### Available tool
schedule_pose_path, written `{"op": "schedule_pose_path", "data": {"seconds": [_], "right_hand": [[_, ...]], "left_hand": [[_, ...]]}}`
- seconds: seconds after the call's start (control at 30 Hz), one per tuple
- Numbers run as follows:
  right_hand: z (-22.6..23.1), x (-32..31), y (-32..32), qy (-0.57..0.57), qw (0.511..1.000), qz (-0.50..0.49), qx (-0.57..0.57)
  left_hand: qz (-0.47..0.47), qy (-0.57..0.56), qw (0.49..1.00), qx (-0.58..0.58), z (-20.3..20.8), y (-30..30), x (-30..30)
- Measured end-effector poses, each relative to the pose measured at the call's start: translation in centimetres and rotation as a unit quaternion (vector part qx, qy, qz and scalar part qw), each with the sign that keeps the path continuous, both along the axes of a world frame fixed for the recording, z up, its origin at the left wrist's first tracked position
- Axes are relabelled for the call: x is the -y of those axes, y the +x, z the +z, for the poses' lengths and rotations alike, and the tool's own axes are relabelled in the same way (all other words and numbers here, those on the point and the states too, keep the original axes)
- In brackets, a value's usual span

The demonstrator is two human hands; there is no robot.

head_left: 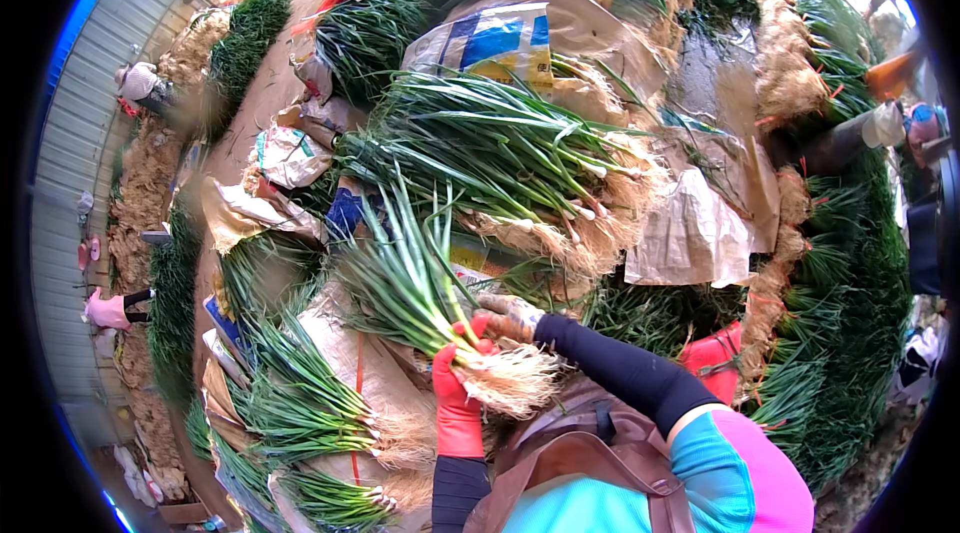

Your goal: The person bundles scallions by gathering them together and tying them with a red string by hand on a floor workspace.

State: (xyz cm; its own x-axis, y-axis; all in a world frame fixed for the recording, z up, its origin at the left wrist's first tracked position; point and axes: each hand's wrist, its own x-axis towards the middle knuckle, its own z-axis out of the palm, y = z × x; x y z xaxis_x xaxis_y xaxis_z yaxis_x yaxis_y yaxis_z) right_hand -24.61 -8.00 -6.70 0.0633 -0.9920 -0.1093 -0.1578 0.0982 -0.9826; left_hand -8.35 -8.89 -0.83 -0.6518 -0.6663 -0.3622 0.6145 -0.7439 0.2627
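Note:
My left hand (455, 401), in a red glove, is closed around a bunch of green onions (405, 283) just above the roots. Its leaves point up and away to the left. The pale, shaggy roots (510, 378) hang toward my lap. My right hand (510, 317), in a soiled greyish glove, is at the right side of the same bunch, fingers bent against the stalks. Part of its grip is hidden. Beyond both hands lies a large heap of loose green onions (500, 148), roots to the right. Smaller bunches (310, 413) rest on sacking at my left.
Paper sacks (690, 233) and a blue-and-white printed bag (490, 41) lie around the heap. A red container (715, 361) stands by my right elbow. Long rows of tied onions (840, 333) line the right side. Other people (110, 309) are at work along the left wall.

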Motion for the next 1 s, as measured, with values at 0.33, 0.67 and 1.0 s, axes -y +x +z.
{"op": "schedule_pose_path", "data": {"seconds": [0.33,0.67,1.0], "right_hand": [[3.7,5.2,-9.5,0.044,0.832,-0.138,-0.535],[6.1,-0.8,-6.5,0.196,0.853,0.1,-0.473],[0.2,17.4,-2.2,0.114,0.854,-0.065,-0.503]], "left_hand": [[0.07,-0.032,0.997,-0.011,0.3,1.0,1.5],[0.118,-0.055,0.99,-0.054,2.8,4.6,-2.2],[0.227,-0.14,0.962,-0.06,3.2,8.5,-4.0]]}}
